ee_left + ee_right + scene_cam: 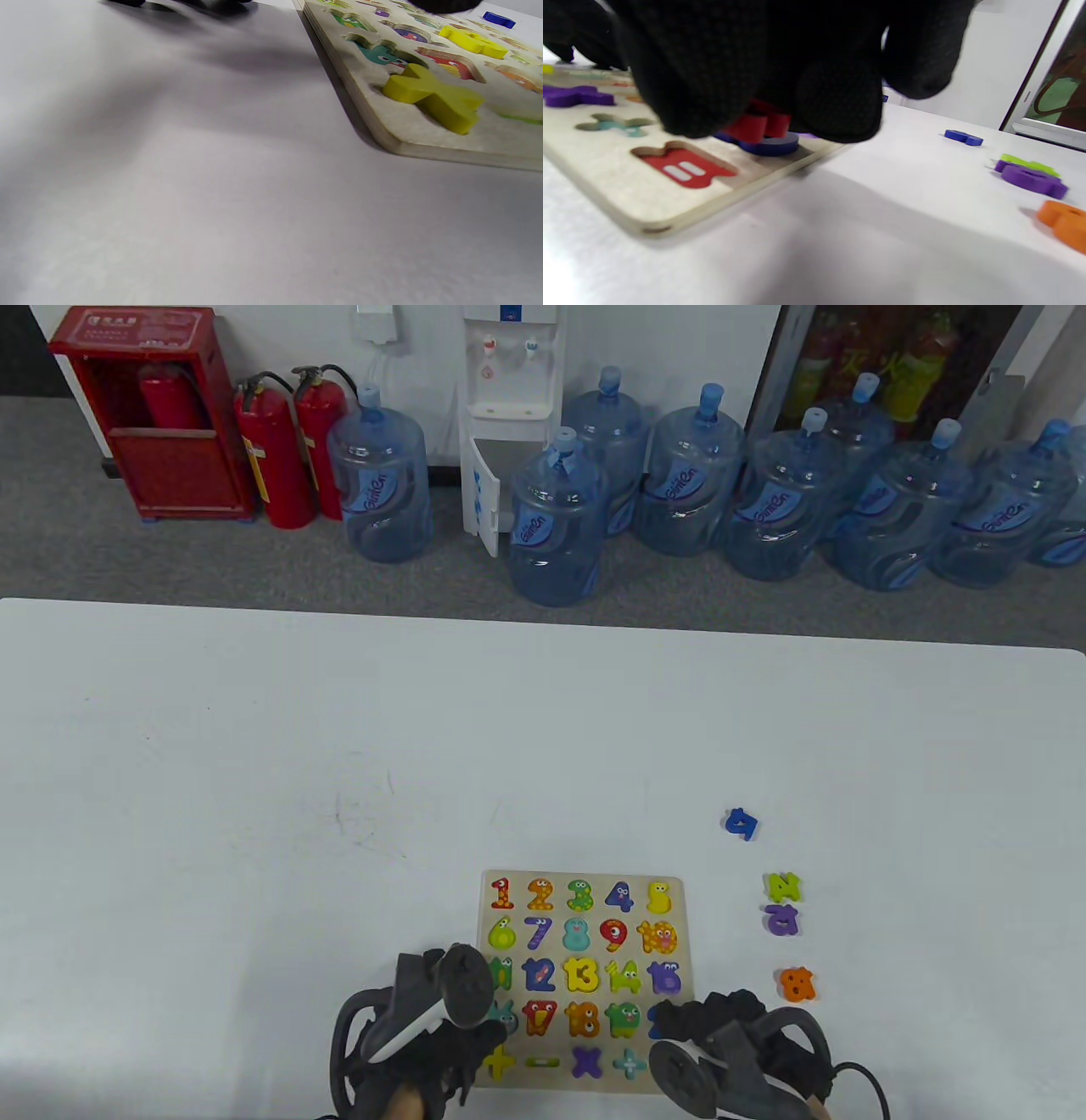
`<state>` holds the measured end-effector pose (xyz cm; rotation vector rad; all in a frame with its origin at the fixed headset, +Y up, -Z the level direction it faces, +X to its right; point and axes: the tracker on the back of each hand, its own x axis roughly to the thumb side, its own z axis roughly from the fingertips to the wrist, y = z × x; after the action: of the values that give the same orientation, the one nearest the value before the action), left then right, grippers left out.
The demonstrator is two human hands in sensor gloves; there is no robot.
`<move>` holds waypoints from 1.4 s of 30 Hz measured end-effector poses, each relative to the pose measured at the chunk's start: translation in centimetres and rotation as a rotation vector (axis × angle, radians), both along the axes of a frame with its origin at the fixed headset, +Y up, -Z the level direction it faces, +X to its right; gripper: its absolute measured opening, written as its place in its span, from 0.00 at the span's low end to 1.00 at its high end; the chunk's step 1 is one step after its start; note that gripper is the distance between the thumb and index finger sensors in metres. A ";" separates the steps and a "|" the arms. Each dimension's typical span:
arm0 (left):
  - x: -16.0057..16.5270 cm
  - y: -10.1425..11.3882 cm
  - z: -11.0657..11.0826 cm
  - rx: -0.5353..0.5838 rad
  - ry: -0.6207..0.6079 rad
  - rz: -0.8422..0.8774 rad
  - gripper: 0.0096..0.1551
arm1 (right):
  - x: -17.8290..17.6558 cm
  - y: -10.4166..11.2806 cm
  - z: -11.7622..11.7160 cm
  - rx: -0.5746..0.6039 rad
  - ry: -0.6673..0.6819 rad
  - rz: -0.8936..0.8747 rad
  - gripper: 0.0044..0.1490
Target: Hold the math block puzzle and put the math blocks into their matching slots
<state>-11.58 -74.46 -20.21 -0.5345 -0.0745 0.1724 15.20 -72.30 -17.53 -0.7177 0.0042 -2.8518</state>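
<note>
While the left hand rests on the near-left edge of the puzzle board, its fingers are hidden under the tracker, so I cannot tell whether they press flat or curl. The board lies on the white surface close to the person, most slots filled. The right hand sits over the near-right corner, fingers curled round a red block, probably the equals piece, held just above a dark blue piece and just short of the empty red slot with two white bars. To do this step well: bring the red block toward the near edge until it is over that slot, turn it so its outline matches, lower it flat not tilted, and press until flush. Avoid knocking the blue piece, which may not be seated. The left hand should pin the board so it does not slide. Loose blocks wait to the right: blue, green, purple, orange.
</note>
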 end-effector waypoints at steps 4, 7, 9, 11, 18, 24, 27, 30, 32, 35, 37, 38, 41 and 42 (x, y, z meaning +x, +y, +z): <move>0.0 0.0 0.0 -0.002 0.000 -0.001 0.53 | -0.7 -0.3 0.3 0.010 0.020 0.037 0.38; 0.0 0.0 0.0 -0.003 0.000 -0.002 0.53 | -0.9 -0.3 0.5 0.006 0.035 0.035 0.38; 0.0 0.0 0.0 -0.003 -0.001 -0.002 0.53 | -1.0 -0.3 0.6 -0.003 0.042 0.038 0.38; 0.0 0.0 0.0 -0.003 -0.001 -0.002 0.53 | -1.0 -0.4 0.6 -0.005 0.047 0.039 0.38; 0.1 0.0 0.0 -0.004 -0.001 -0.004 0.53 | -1.3 -0.3 0.8 -0.006 0.058 0.064 0.39; 0.1 0.0 0.0 -0.005 -0.001 -0.003 0.53 | -1.5 -0.3 1.0 -0.004 0.069 0.078 0.39; 0.1 0.0 0.0 -0.005 -0.001 -0.004 0.53 | -1.6 -0.2 1.0 -0.006 0.068 0.084 0.40; 0.1 0.0 0.0 -0.006 -0.001 -0.004 0.53 | -1.6 -0.2 1.0 -0.009 0.065 0.084 0.40; 0.1 0.0 0.0 -0.008 -0.001 -0.004 0.53 | -1.6 -0.2 1.0 -0.008 0.064 0.086 0.40; 0.1 0.0 0.0 -0.009 -0.002 -0.005 0.53 | -1.6 -0.2 1.0 -0.006 0.064 0.086 0.40; 0.1 0.0 0.0 -0.009 -0.002 -0.004 0.53 | -1.4 0.0 1.0 -0.004 0.063 0.068 0.39; 0.1 0.0 0.0 -0.009 -0.002 -0.004 0.53 | -1.4 0.0 1.0 -0.004 0.063 0.060 0.39; 0.1 0.0 0.0 -0.009 -0.002 -0.004 0.53 | -1.3 0.1 1.0 0.002 0.062 0.042 0.38; 0.1 0.0 0.0 -0.009 -0.002 -0.004 0.53 | -1.4 0.0 1.0 0.011 0.060 0.044 0.37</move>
<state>-11.48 -74.50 -20.19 -0.5436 -0.0748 0.1686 13.83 -72.27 -16.52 -0.7903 0.0131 -2.7859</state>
